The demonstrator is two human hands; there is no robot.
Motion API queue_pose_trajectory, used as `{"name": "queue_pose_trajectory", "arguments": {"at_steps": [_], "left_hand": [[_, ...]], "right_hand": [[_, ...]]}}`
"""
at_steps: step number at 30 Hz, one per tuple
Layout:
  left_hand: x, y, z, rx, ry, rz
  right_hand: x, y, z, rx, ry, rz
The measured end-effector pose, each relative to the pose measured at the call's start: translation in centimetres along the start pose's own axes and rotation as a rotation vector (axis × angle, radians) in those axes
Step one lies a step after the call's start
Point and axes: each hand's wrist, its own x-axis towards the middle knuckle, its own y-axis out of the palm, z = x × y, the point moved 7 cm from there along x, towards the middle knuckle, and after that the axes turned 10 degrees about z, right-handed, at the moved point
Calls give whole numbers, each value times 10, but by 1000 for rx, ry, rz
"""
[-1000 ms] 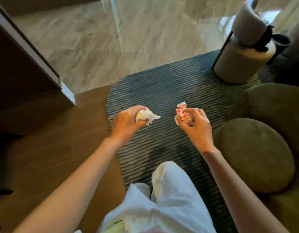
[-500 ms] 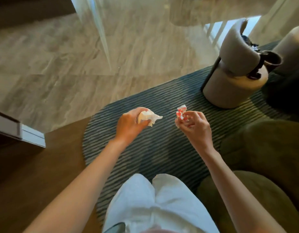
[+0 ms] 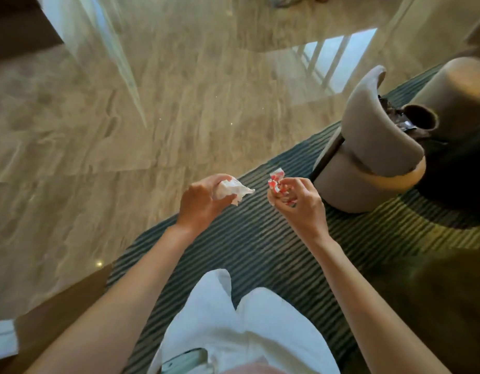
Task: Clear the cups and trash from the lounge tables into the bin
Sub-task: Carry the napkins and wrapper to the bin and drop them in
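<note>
Left hand (image 3: 199, 202) grips tissue (image 3: 230, 190), right hand (image 3: 296, 203) grips wrapper (image 3: 277, 182); armchair (image 3: 373, 147) near.

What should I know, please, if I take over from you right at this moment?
Left hand: grip closed round a crumpled white napkin.
Right hand: fingers pinch a crumpled red-and-white wrapper.
Both are held over the striped rug, near a beige armchair.
Done: these two pieces of trash are picked up.
Left: no bin is in view, so find it and drop both in. No tables or cups are visible from here.
</note>
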Motion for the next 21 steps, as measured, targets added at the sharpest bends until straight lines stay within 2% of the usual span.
{"name": "queue_pose_trajectory", "arguments": {"at_steps": [4,12,21], "left_hand": [[104,4,3,9,91,64],[328,50,19,32,189,164],[593,90,-19,67,253,212]], "right_hand": [[80,-14,-21,-1,54,-55],[258,-36,-107,-4,202,-116],[469,-123,-201,24,310,-187]]}}
